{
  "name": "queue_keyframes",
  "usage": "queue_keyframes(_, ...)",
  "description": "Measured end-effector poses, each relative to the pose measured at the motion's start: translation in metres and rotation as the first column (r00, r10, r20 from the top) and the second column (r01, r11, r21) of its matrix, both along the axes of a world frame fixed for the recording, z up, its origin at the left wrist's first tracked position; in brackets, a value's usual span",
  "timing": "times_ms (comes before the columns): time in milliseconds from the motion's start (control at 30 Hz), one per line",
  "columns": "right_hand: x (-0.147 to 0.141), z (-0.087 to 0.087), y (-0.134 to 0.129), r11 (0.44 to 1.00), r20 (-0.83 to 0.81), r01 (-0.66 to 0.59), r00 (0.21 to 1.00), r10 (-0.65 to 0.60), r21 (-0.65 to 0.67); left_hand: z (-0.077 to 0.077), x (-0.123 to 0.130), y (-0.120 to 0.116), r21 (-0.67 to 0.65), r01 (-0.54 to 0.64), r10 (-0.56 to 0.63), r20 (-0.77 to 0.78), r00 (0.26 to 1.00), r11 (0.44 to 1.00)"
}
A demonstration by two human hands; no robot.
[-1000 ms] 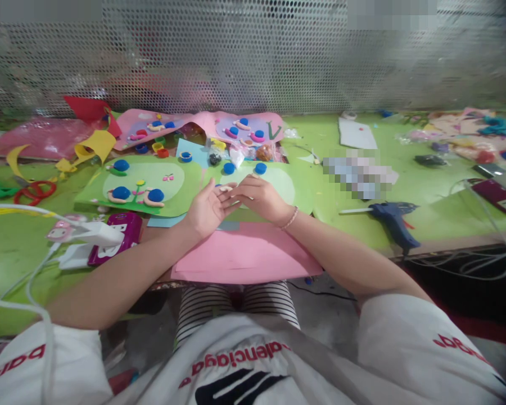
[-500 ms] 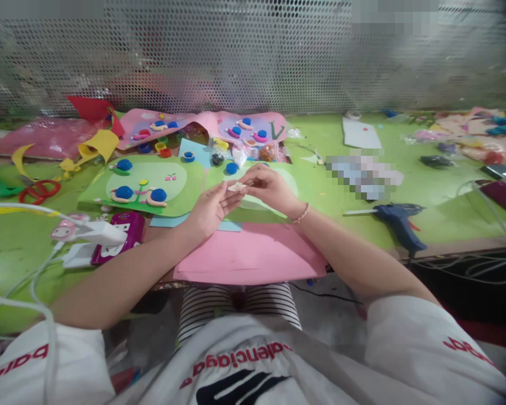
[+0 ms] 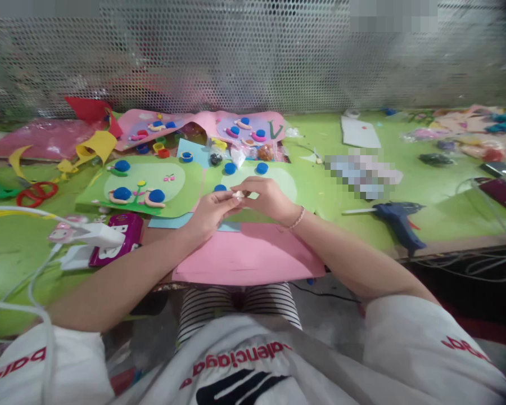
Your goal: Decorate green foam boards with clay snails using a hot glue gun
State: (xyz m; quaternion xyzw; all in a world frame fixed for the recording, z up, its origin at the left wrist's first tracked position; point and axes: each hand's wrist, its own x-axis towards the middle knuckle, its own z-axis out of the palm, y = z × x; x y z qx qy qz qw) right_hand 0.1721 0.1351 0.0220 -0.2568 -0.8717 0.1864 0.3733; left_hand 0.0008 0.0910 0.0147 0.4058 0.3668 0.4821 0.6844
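Both hands meet over the right panel of a green craft sheet (image 3: 306, 191). Between their fingertips is a small whitish piece (image 3: 238, 194), mostly hidden, its kind unclear. My left hand (image 3: 211, 214) pinches it from the left, and my right hand (image 3: 270, 198) closes on it from the right. Around them on this panel sit blue discs (image 3: 230, 168). The left panel (image 3: 93, 191) carries snail shapes with blue domed shells (image 3: 156, 196) and a green-stemmed flower (image 3: 141, 184). Below my wrists lie pink sheets (image 3: 253, 256) at the table's front edge.
A blue glue gun (image 3: 398, 219) lies at right. Red-handled scissors (image 3: 37, 194) and a purple power strip (image 3: 116, 239) with white cables are at left. Behind are a decorated pink sheet (image 3: 202, 119), small bags of coloured material (image 3: 265, 152) and a perforated metal screen (image 3: 236, 62).
My hands have lowered slightly and closed tighter round the whitish piece, which showed more before. My left fingers have curled in. More blue discs are now uncovered on the panel.
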Motion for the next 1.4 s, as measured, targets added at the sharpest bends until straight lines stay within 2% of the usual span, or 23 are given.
queue_keyframes(133,-0.001,-0.001,-0.003,0.99,0.064,-0.015,0.998,0.006,0.143,-0.002,-0.003,0.001,-0.021,-0.048,0.047,-0.029,0.998,0.999)
queue_keyframes(233,-0.001,0.0,-0.002,0.982,0.022,0.034,0.999,-0.039,0.187,0.0,-0.004,0.003,-0.008,-0.094,0.094,-0.046,0.995,0.996)
queue_keyframes(333,0.005,0.003,0.003,0.987,-0.073,0.148,0.987,-0.144,0.063,0.004,-0.003,0.005,-0.034,-0.16,0.16,-0.021,0.987,0.986)
queue_keyframes(433,0.012,0.009,0.009,0.979,-0.207,0.195,0.957,-0.202,-0.057,0.007,-0.002,0.006,-0.099,-0.185,0.191,0.055,0.98,0.978)
queue_keyframes(500,0.014,0.011,0.01,0.985,-0.235,0.172,0.956,-0.174,-0.03,0.008,-0.001,0.006,-0.135,-0.152,0.168,0.123,0.978,0.979)
queue_keyframes(600,0.011,0.011,0.007,0.994,-0.12,0.1,0.988,-0.096,0.034,0.01,0.0,0.003,-0.17,-0.087,0.12,0.198,0.973,0.982)
queue_keyframes(700,0.005,0.006,0.004,0.999,-0.024,0.015,1.0,-0.014,0.031,0.008,0.001,0.002,-0.134,-0.014,0.042,0.202,0.978,0.991)
queue_keyframes(767,0.002,0.003,0.003,1.0,-0.013,-0.013,1.0,0.013,-0.026,0.005,0.0,0.001,-0.072,0.035,-0.024,0.153,0.988,0.997)
queue_keyframes(900,-0.001,0.003,0.0,0.971,-0.082,0.013,0.996,-0.033,-0.239,0.0,-0.001,0.001,0.009,0.085,-0.085,0.05,0.995,0.996)
queue_keyframes(1000,-0.003,0.006,-0.003,0.941,-0.145,-0.022,0.989,-0.029,-0.339,0.0,-0.002,0.0,-0.019,0.061,-0.06,0.038,0.997,0.998)
queue_keyframes(1100,-0.002,0.008,-0.001,0.927,-0.196,-0.065,0.981,-0.01,-0.37,0.001,-0.002,0.0,-0.091,0.008,-0.003,0.061,0.998,0.996)
queue_keyframes(1200,0.004,0.009,0.005,0.916,-0.256,0.003,0.96,-0.116,-0.402,0.004,-0.001,0.001,-0.117,-0.051,0.062,0.094,0.994,0.992)
queue_keyframes(1267,0.008,0.011,0.009,0.919,-0.305,0.079,0.929,-0.208,-0.386,0.006,0.0,0.002,-0.141,-0.082,0.098,0.11,0.989,0.987)
queue_keyframes(1300,0.01,0.012,0.009,0.931,-0.32,0.094,0.923,-0.215,-0.353,0.008,0.0,0.003,-0.162,-0.087,0.107,0.119,0.987,0.983)
queue_keyframes(1400,0.011,0.013,0.007,0.978,-0.269,0.039,0.959,-0.094,-0.203,0.012,0.002,0.003,-0.213,-0.057,0.094,0.167,0.981,0.975)
